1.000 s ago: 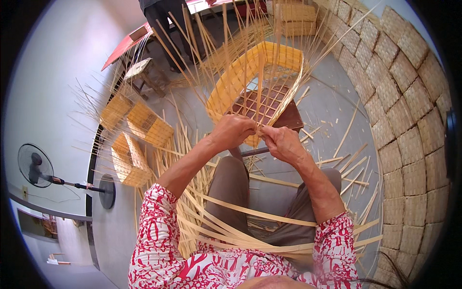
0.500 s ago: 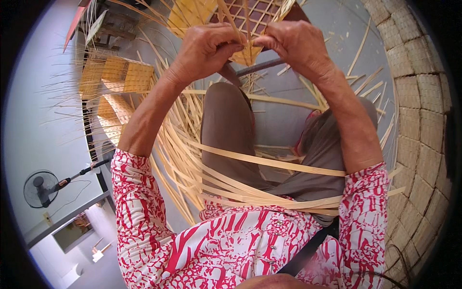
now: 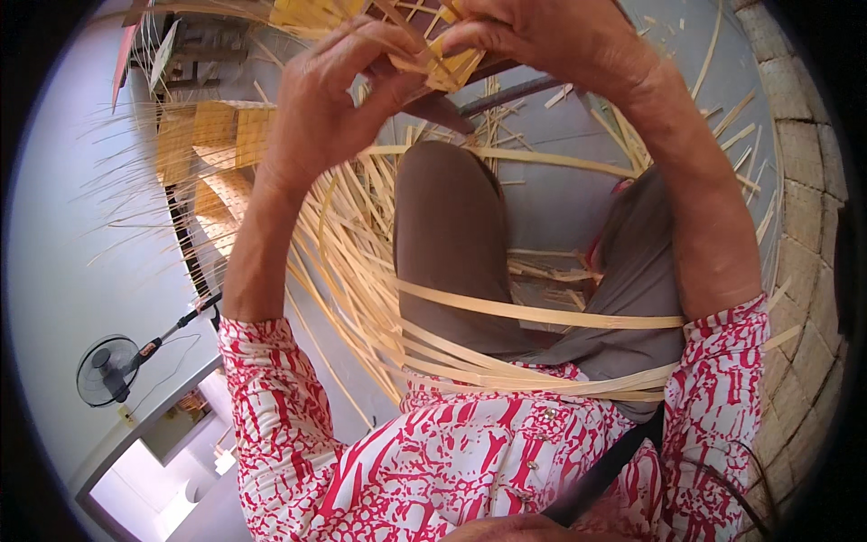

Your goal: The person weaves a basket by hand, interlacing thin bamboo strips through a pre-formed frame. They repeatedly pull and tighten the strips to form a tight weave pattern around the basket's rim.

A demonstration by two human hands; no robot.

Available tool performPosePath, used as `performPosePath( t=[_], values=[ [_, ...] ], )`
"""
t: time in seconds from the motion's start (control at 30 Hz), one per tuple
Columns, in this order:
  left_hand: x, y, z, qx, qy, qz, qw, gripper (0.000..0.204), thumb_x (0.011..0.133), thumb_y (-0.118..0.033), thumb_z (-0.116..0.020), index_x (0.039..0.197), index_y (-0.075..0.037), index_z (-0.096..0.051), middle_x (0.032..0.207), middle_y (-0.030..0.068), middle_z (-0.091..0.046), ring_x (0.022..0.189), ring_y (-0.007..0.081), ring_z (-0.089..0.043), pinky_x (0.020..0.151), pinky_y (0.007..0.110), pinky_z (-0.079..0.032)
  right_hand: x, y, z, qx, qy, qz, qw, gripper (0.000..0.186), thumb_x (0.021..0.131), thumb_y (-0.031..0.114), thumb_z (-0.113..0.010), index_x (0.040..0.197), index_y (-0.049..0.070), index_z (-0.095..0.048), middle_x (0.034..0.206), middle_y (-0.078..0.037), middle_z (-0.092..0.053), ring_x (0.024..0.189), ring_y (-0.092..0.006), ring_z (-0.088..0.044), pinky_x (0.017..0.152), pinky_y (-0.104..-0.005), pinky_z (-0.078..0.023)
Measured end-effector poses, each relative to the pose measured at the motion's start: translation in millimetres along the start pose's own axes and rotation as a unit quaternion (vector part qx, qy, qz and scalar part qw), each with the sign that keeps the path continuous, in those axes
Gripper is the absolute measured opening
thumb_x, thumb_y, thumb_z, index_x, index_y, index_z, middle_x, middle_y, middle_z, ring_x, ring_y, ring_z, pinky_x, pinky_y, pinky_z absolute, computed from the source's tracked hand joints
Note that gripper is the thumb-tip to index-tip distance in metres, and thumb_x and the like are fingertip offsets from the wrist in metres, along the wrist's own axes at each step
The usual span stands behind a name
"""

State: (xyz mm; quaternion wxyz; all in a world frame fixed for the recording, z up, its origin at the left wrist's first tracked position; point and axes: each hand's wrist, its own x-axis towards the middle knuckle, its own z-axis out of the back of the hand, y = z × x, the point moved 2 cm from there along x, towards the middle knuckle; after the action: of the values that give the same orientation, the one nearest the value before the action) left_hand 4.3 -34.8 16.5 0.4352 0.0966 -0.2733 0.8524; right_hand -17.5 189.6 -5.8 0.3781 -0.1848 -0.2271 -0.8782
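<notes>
Head cam, looking down: woven basket (image 3: 459,70) is at top ctr, nr the pic's upper edge, out past the person's knees. Most of it is cut off; only a yellow corner and a bit of open lattice show, so can't tell what's inside.

L hand (image 3: 330,108) is at the basket's L side, thumb and fingers nr each other next to a flat upright strip (image 3: 397,20). It's a bit blurred; can't tell if it's clamped on the strip or just touching. R hand (image 3: 560,41) is at the R side of the same corner, closed on the basket edge w/ thumb laid along it; some fingers cut off at top. Hands are close tog. but apart, basket corner btwn them.

Dark bar (image 3: 515,94) runs at a slant just below the basket.

Other containers: small yellow woven baskets (image 3: 214,124) grouped at L, nr the wall, w/ thin loose ends sticking out leftward; interiors too small to make out.

Long pale strips (image 3: 361,262) lie in a big bunch L of the legs, several bent across the lap over brown trousers (image 3: 452,235). Cut scraps (image 3: 736,113) on the floor, upper R. Stacked tan woven pieces (image 3: 799,181) line the R side. Standing fan (image 3: 108,370) at lower L.
</notes>
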Motion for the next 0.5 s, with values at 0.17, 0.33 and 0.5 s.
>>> performPosePath(
  t=[0.17, 0.33, 0.5],
  values=[
    [-14.2, -0.2, -8.9, -0.025, -0.162, 0.159, 0.974, 0.011, 0.082, -0.006, -0.079, 0.091, -0.002, -0.075, 0.085, 0.0036, -0.07, 0.068, 0.0085, -0.065, 0.062, 0.024, -0.051, -5.1, -9.3, 12.5, -0.01, -0.045, -0.119, 0.992, 0.024, 0.09, 0.034, -0.069, 0.091, 0.01, -0.071, 0.078, -0.013, -0.07, 0.074, -0.0323, -0.069, 0.064, -0.0432, -0.053],
    [-14.8, 10.2, -19.6, -0.06, -0.228, 0.227, 0.945, 0.009, 0.082, -0.004, -0.078, 0.091, -0.002, -0.077, 0.082, 0.0037, -0.07, 0.067, 0.0069, -0.063, 0.062, 0.022, -0.05, -30.4, -20.8, -8.8, 0.012, -0.023, -0.228, 0.973, 0.023, 0.093, 0.032, -0.068, 0.09, 0.01, -0.073, 0.079, -0.013, -0.069, 0.073, -0.0322, -0.067, 0.065, -0.0412, -0.053],
    [-3.2, 28.5, -21.5, -0.035, -0.213, 0.246, 0.945, 0.012, 0.082, -0.007, -0.08, 0.094, -0.003, -0.078, 0.082, 0.002, -0.069, 0.068, 0.0067, -0.062, 0.062, 0.022, -0.049, -27.4, -9.4, -49.8, 0.262, 0.021, -0.291, 0.92, 0.022, 0.096, 0.021, -0.059, 0.103, 0.005, -0.072, 0.085, -0.011, -0.072, 0.079, -0.0232, -0.069, 0.072, -0.0373, -0.055]
  ],
)
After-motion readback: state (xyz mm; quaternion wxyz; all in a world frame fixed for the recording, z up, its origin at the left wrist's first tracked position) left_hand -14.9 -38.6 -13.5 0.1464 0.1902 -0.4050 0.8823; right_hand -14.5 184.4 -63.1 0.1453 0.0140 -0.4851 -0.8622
